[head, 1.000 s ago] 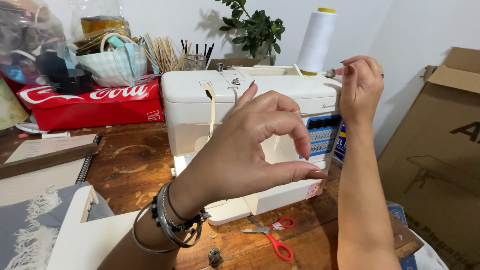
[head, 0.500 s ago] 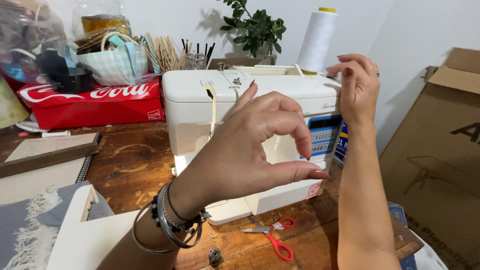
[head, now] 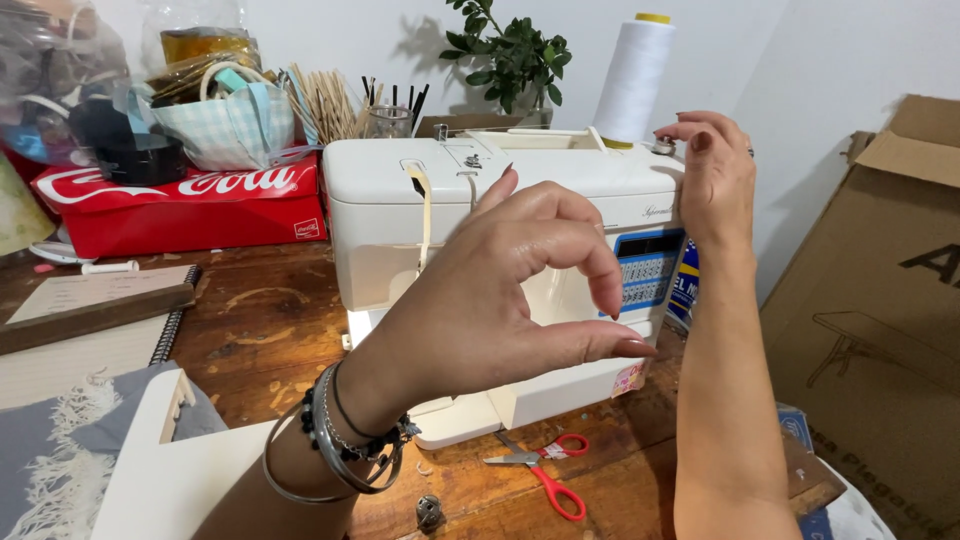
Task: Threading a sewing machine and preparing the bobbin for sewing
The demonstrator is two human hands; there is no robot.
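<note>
Threading looks under way: right hand [head: 715, 175] pinches something too fine to tell at the sewing machine [head: 500, 210] top right, by the spool [head: 632, 78], left hand [head: 510, 290] half-curled, empty, before it; next needs steady guiding

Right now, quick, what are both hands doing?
Left hand: thumb and forefinger curled close, nothing visibly held.
Right hand: fingertips on the sewing machine top; whether it grips anything cannot be told.
</note>
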